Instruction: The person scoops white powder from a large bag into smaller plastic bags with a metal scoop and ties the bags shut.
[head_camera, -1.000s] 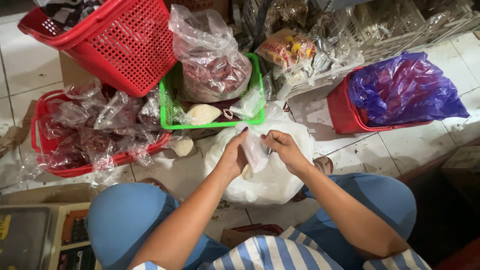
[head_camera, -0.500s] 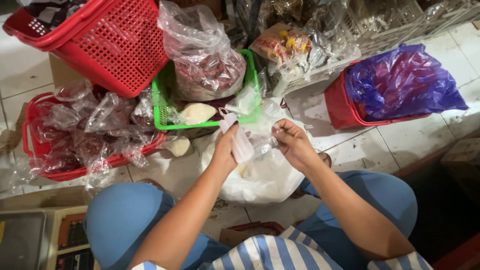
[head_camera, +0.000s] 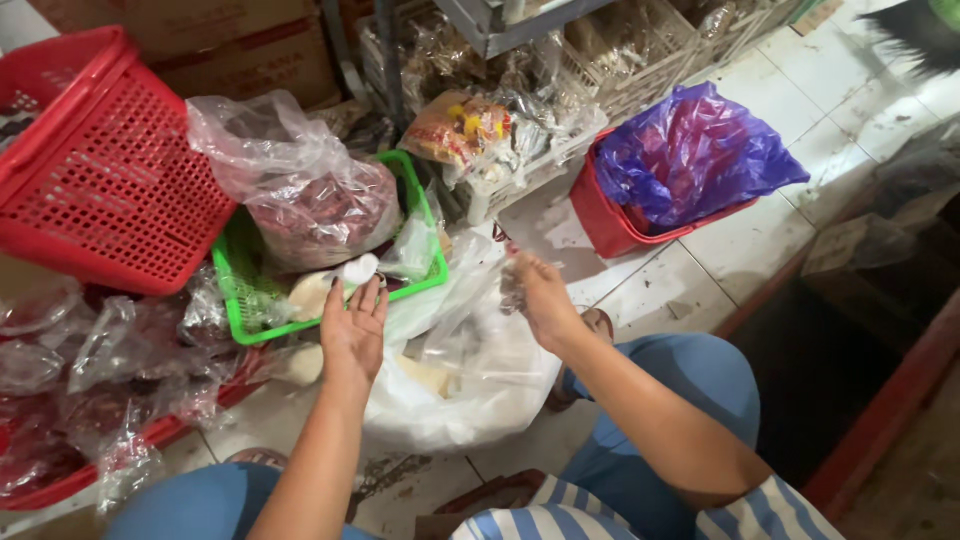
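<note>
**Small clear bag held over the white sack, bagging partly done**

The right hand (head_camera: 540, 295) is seen closed in a pinch on the mouth of a small clear plastic bag (head_camera: 470, 320), which hangs to its left over the open white sack (head_camera: 470, 400) on the floor between the knees. The left hand (head_camera: 352, 335) is held flat and open with fingers spread, nothing gripped, its fingertips just short of a pale lump (head_camera: 358, 270) at the near edge of the green basket (head_camera: 235, 300). Little can be made out inside the small bag, so filling is judged barely begun. Many filled clear packets (head_camera: 100, 380) are piled in the low red tray (head_camera: 60, 480) at far left, judged as finished work; pale pieces remain in the sack, so more is left.
</note>
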